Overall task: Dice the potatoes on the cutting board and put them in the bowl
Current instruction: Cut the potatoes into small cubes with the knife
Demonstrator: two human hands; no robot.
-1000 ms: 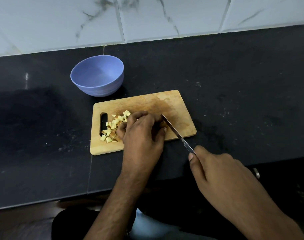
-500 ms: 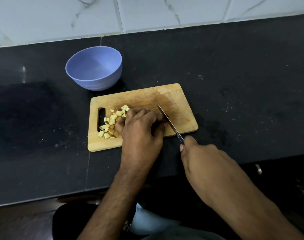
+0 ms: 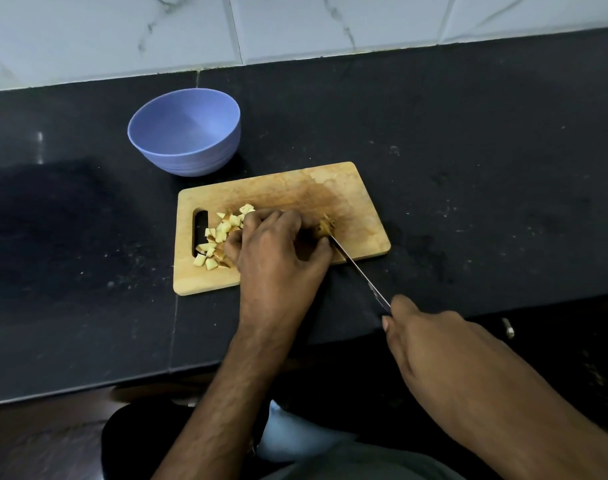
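Observation:
A wooden cutting board (image 3: 295, 188) lies on the black counter. A heap of several pale potato dice (image 3: 219, 237) sits near its handle slot. My left hand (image 3: 278, 247) curls over an uncut potato piece (image 3: 325, 226), whose brown end shows past my fingers. My right hand (image 3: 434, 344) grips the handle of a knife (image 3: 358, 271); the blade runs up-left and its tip meets the potato piece. The empty blue bowl (image 3: 184, 133) stands just behind the board's left end.
The black stone counter (image 3: 486, 168) stretches to both sides, with a white marble-tile wall (image 3: 295, 26) at the back. The counter's front edge (image 3: 87, 386) runs below the board, and my lap shows under it.
The knife has drawn back toward me, with my right hand moving to the lower right. More of the blade shows off the board. My left hand keeps holding the potato piece.

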